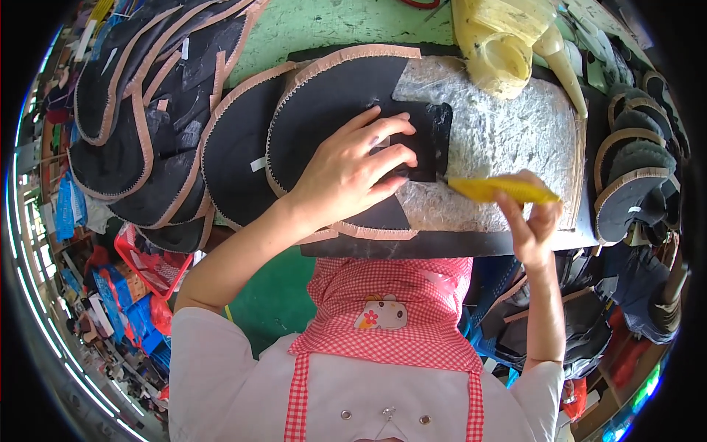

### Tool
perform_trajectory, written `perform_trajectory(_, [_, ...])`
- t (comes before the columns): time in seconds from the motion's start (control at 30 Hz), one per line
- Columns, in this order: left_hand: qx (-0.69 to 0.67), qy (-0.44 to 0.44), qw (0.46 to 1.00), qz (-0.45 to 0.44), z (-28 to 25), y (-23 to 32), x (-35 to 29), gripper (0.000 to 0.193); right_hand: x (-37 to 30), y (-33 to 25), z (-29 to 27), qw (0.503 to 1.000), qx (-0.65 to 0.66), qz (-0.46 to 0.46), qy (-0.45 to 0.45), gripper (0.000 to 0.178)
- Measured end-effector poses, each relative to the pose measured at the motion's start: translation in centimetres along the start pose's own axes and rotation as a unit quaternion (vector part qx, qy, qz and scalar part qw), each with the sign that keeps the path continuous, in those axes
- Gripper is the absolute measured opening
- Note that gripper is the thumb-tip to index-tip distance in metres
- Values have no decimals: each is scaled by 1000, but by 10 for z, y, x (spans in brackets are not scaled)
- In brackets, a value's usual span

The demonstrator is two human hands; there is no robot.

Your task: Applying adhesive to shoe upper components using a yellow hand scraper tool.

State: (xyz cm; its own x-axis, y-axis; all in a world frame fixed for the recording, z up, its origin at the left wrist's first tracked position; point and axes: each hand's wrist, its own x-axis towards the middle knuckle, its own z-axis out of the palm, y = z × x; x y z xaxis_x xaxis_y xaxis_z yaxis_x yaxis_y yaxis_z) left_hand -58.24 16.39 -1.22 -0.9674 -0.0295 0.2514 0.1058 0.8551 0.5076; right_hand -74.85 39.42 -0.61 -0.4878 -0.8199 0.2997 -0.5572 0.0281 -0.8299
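Observation:
My left hand [361, 162] lies with its fingers spread over a small black flat piece [423, 158], holding nothing. That piece has a glossy, wet-looking dark strip along its right edge. Beneath it is a black curved shoe-upper piece [317, 110] with a tan, stitched rim. My right hand [534, 217] grips a flat yellow-handled tool [504, 189], whose narrow end points left to the lower corner of the small piece. Whether its tip touches is too small to tell. Under both hands is a worn, whitish, rough board [508, 132].
More black curved pieces with tan rims [243, 147] overlap on the left. A yellow, glue-coated container [508, 59] stands behind the board. Piled shaped pieces [637, 177] lie at the right. A red basket [151, 261] sits below the table on the left.

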Motion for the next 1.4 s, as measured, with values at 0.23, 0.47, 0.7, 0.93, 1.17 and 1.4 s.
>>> perform_trajectory(0.23, [-13, -13, 1000, -1, -3, -5, -4, 26, 20, 4, 8, 997, 23, -39, 59, 14])
perform_trajectory(0.47, [-17, -8, 1000, -1, -5, -5, -6, 27, 17, -15, 11, 997, -59, -41, -5, 15])
perform_trajectory(0.7, [-31, 14, 999, 6, -4, -5, -5, 28, 33, -20, 9, 997, -69, 32, -25, 14])
perform_trajectory(0.93, [-143, 69, 986, -49, -3, -8, -9, 32, 38, -17, 10, 981, -103, -82, -140, 21])
perform_trajectory(1.17, [-21, 162, 986, -29, -44, -28, -7, 26, 117, 25, -31, 901, -398, 116, 125, 25])
perform_trajectory(1.4, [-196, 46, 892, -405, -96, -53, -65, 35, 84, 35, -42, 960, 40, 173, 216, 18])
